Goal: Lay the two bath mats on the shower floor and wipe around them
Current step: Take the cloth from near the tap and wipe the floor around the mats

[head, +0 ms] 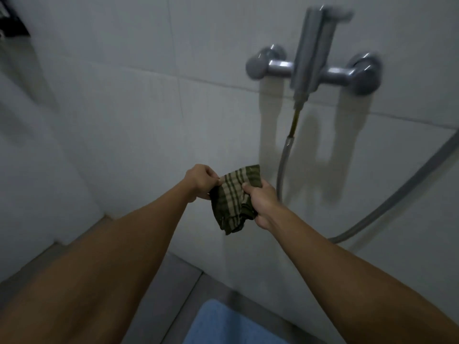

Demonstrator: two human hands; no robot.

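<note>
- The left hand (pixel 198 181) pinches the upper left edge of a green-and-tan checked cloth (pixel 234 198), thumb and curled fingers closed on the fabric.
- The right hand (pixel 262 203) grips the cloth's right side, thumb laid over the front and fingers wrapped behind, so both grips are clamped on the same cloth.
- The cloth hangs bunched between the two hands, its lower corner drooping free below them (no part of it touches the wall or the floor).
- Both bare forearms reach forward from the bottom of the view, with a wedge of open space between them.
- A blue bath mat (pixel 223 326) lies on the grey shower floor (pixel 171 291) at the bottom edge, below and between the arms; only its upper left corner shows, with a strip of bare floor between it and the foot of the wall. A second mat is not in view.
- The white tiled wall (pixel 124 120) stands just behind the cloth.
- A chrome shower mixer (pixel 313 68) sits on the wall up and to the right, well apart from the hands.
- Its hose (pixel 283 167) drops close beside the right hand, then loops away to the right edge.
</note>
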